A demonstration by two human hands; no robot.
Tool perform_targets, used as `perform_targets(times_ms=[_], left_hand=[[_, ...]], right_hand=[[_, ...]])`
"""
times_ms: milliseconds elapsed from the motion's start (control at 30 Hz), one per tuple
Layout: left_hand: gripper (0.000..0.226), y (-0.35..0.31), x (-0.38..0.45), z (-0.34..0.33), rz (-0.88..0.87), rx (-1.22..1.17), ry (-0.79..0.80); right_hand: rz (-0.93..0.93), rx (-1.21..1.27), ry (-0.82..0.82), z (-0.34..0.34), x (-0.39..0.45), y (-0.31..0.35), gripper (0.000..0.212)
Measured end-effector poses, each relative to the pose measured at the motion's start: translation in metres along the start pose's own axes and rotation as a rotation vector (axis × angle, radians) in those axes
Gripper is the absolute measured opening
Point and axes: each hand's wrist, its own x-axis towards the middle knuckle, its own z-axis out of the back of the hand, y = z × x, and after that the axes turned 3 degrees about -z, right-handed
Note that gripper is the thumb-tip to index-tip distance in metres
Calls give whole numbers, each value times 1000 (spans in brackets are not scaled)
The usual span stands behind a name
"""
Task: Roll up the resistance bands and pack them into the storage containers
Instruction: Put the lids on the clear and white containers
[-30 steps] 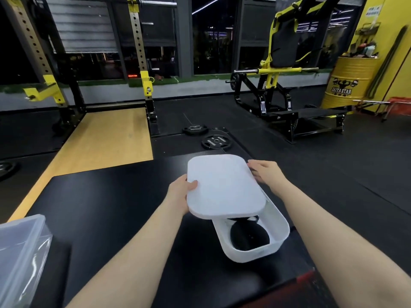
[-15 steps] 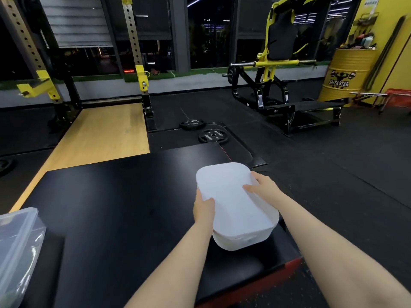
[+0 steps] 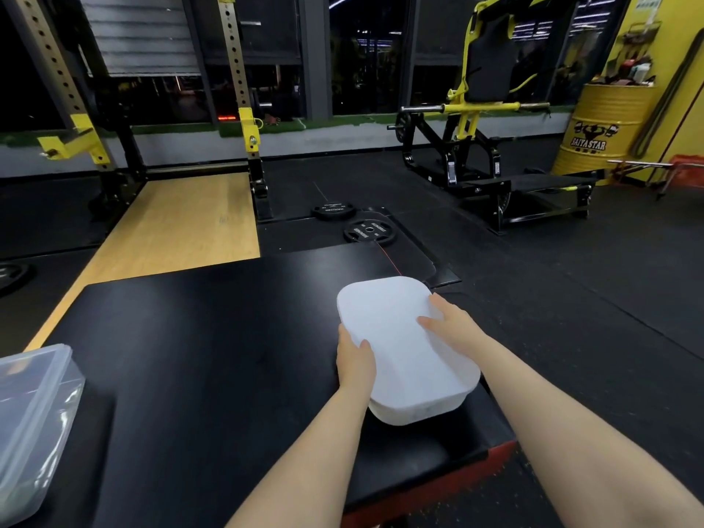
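White rounded-rectangular plastic storage container (image 3: 419,411) sits between the two hands near the near right corner of the black padded counter (image 3: 198,356), with its flat white plastic lid (image 3: 396,337) lying on top and covering it. The left hand (image 3: 356,362) grips the lid's left edge, thumb on top and fingers curled down the side. The right hand (image 3: 451,327) rests on the lid's right half with fingers straight and spread, pressing flat on the surface. The container's contents are hidden under the lid.

Far to the left of the left hand, at the counter's near left edge, stands a clear plastic storage box (image 3: 34,424). Beyond the hands, on the dark floor, lie two black weight plates (image 3: 367,231), well apart from the container. Further off to the left stretches a light wooden lifting platform (image 3: 179,226), and far to the right of the right hand stands a yellow metal drum (image 3: 604,131).
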Motion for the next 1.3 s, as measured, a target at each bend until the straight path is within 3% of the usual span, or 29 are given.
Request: perform_targets(times_ms=[233,467,833,967,1067,1300], left_hand=[[49,2,-1,-9,-3,112,-8],[56,14,-6,-8,-157,624,-25],[60,22,-7,-12,-179,636,-4],[61,20,-6,-7,-209,732,32],[63,19,-7,-1,-241,809,79],[67,3,2,15,-197,860,258]], right_hand=[[65,-140,9,-3,0,-1,56],[202,-482,-20,-14,-5,0,59],[181,-458,5,-15,-7,-5,61],[173,-417,-90,-13,-10,-6,46],[135,-454,-154,-14,-13,-7,42],[86,-455,-64,-10,-17,-3,54]])
